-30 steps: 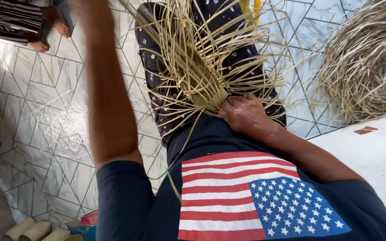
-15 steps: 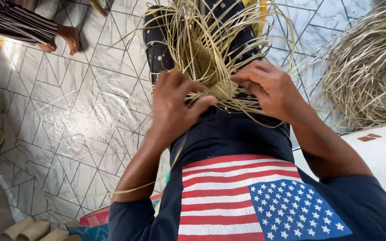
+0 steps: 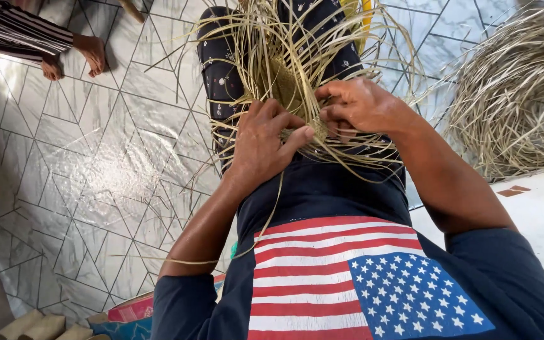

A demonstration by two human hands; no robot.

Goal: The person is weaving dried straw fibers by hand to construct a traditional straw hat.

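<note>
A small woven patch (image 3: pixel 288 82) of pale straw lies on the person's lap, on the dark spotted trousers (image 3: pixel 218 75), with loose straw strands (image 3: pixel 322 38) fanning out from it on every side. The patch sits straight ahead of the body and just beyond the fingertips, and its long axis seems to run away from the person along the thighs, though the tangle of strands makes its outline hard to read. The working edge is the near one, and both hands meet there.

The left hand (image 3: pixel 266 141) comes in from the left side, fingers curled and thumb stretched toward the middle, pressing a few strands down against the near edge. The right hand (image 3: pixel 357 107) arches over from the right, its fingers bent inward and pinching strands at the same spot, thumb tucked under. The two are almost touching, thumb to fingertips, and neither is clearly nearer to the patch. One long strand (image 3: pixel 266 214) trails down across the dark shirt (image 3: pixel 322 195) toward the left forearm.

The person sits on a floor of pale tiles (image 3: pixel 96 170) with thin dark lines in angular shapes. To the right a large heap of dry straw (image 3: pixel 511 94) rests on the floor, well apart from the hands. At the upper left another person's bare feet (image 3: pixel 73 56) and striped clothing show.
</note>
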